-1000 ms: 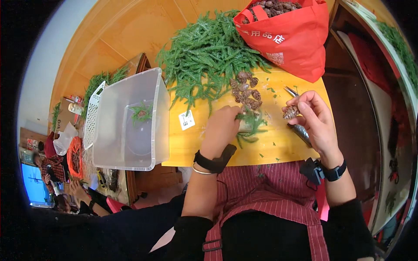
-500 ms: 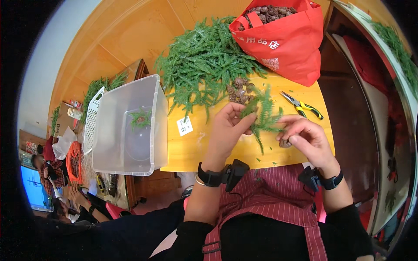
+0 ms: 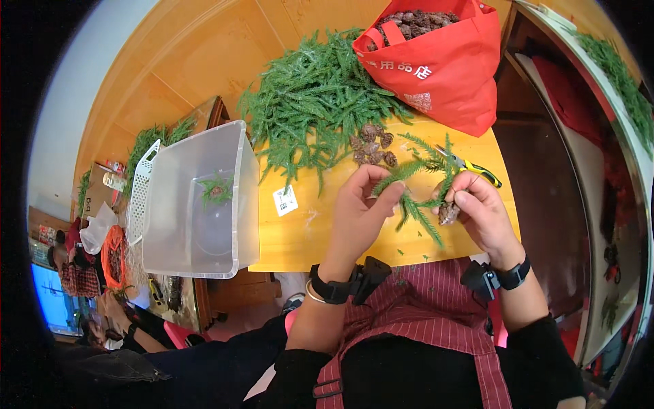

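Note:
Above the yellow table, my left hand (image 3: 364, 208) pinches a green pine sprig (image 3: 414, 208) whose branches fan out to the right. My right hand (image 3: 487, 215) holds a brown pine cone (image 3: 447, 213) between thumb and fingers, right against the sprig's right-hand branches. Whether the two are joined cannot be made out. Several loose pine cones (image 3: 370, 142) lie just beyond my left hand. Yellow-and-black pliers (image 3: 486, 174) rest past my right hand, their jaws partly covered by the sprig.
A heap of green sprigs (image 3: 313, 95) covers the far table, beside a red bag (image 3: 436, 75) full of pine cones. At left stands a clear plastic bin (image 3: 246, 204) with one sprig-and-cone piece (image 3: 216, 189) inside. A white tag (image 3: 285, 200) lies between. Another person's arm (image 3: 139, 334) shows at lower left.
The sprig has turned, its branches now spreading farther right and overlapping the pliers. My right hand has lifted the pine cone up against the sprig, so the cone shows more fully.

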Motion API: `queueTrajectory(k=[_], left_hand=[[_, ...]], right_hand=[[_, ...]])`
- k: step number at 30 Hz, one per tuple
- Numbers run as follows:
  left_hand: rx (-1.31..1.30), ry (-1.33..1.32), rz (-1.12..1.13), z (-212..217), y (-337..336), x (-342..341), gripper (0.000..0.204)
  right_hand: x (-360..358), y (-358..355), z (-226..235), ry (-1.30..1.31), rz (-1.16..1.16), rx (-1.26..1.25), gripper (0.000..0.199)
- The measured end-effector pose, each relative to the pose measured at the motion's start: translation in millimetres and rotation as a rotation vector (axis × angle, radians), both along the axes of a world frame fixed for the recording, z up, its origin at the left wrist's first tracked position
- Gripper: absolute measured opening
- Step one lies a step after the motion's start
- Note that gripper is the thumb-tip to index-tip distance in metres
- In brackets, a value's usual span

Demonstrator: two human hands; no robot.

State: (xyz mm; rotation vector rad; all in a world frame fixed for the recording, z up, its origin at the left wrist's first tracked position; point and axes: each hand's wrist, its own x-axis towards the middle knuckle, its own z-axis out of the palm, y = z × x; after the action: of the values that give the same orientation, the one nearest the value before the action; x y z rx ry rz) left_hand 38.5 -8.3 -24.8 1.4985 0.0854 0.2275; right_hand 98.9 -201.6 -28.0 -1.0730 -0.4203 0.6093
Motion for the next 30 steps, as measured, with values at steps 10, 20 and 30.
queueTrajectory(k=[10, 20, 30], left_hand=[[0.699, -0.525, 0.030, 22.1, 6.2, -4.1, 0.043], [0.699, -0.471, -0.288, 26.9, -2.0, -6.1, 0.053], [0.548, -0.513, -0.275, 14.6, 0.5, -6.1, 0.035]], right_hand=[[10.9, -5.6, -6.5, 0.346, 0.093, 0.278, 0.010], [9.4, -8.6, -8.7, 0.603, 0.231, 0.336, 0.014], [7.5, -7.6, -12.5, 0.822, 0.243, 0.356, 0.016]])
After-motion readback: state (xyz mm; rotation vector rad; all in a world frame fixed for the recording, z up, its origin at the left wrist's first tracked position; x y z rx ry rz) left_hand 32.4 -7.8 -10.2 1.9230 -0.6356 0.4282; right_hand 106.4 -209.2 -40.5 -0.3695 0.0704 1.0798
